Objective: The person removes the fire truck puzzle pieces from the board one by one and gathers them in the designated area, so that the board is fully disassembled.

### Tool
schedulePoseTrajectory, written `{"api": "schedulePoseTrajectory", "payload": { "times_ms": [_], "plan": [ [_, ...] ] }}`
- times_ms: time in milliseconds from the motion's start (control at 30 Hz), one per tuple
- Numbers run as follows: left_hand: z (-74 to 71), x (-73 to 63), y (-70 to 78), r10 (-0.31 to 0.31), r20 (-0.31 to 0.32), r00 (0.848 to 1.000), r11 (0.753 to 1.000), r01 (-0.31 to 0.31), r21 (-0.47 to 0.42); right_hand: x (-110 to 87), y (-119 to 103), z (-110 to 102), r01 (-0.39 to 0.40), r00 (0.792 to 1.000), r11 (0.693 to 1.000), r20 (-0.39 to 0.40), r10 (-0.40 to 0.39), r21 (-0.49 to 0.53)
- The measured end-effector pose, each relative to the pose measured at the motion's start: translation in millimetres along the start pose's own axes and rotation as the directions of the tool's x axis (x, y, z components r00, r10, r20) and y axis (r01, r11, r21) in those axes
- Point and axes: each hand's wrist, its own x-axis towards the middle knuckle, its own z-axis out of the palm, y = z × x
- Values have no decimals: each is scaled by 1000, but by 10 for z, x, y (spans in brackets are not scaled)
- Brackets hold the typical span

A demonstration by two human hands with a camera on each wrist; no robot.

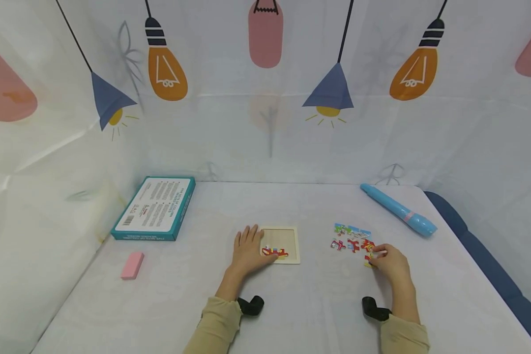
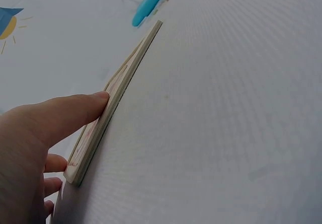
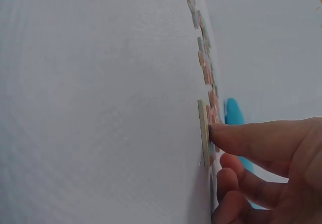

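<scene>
A small square wooden puzzle tray lies on the white table, some red and yellow pieces along its lower side. My left hand rests at the tray's left side, fingers straight and spread; in the left wrist view its thumb presses on the tray's near edge. On the right, several loose jigsaw pieces lie in rough rows. My right hand pinches the nearest puzzle piece at the table surface. In the right wrist view the thumb touches that piece; the other fingers are curled beside it.
A teal-edged box lies at the back left, with a pink block in front of it. At the back right lies a light blue, pen-like tube. A dark blue padded edge runs beyond the table's right side.
</scene>
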Motion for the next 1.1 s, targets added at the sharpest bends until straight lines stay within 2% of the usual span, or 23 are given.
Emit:
{"api": "schedulePoseTrajectory", "payload": {
  "times_ms": [67, 167, 267, 367, 667, 1100],
  "plan": [
    [-1, -1, 2, 2, 0, 1000, 1000, -2, 0, -9, -6, 16, 23, 999, 1000, -23, -23, 7],
    [-5, -4, 4, 3, 1, 1000, 1000, -3, -2, -20, -51, 68, 105, 992, 993, -72, -100, 57],
    [-11, -9, 8, 3, 2, 1000, 1000, -3, -2, -13, -136, 153, 196, 976, 972, -122, -181, 128],
    [-23, -19, 15, 4, -2, 1000, 1000, -4, -4, 0, -239, 250, 251, 964, 949, -136, -228, 191],
    [-24, -25, 20, 5, -13, 1000, 1000, -5, -10, 4, -538, 553, 306, 952, 899, -82, -295, 313],
    [-26, -27, 19, 7, -11, 1000, 1000, -7, -2, -96, -910, 973, 317, 945, 887, -28, -327, 337]
  ]
}}
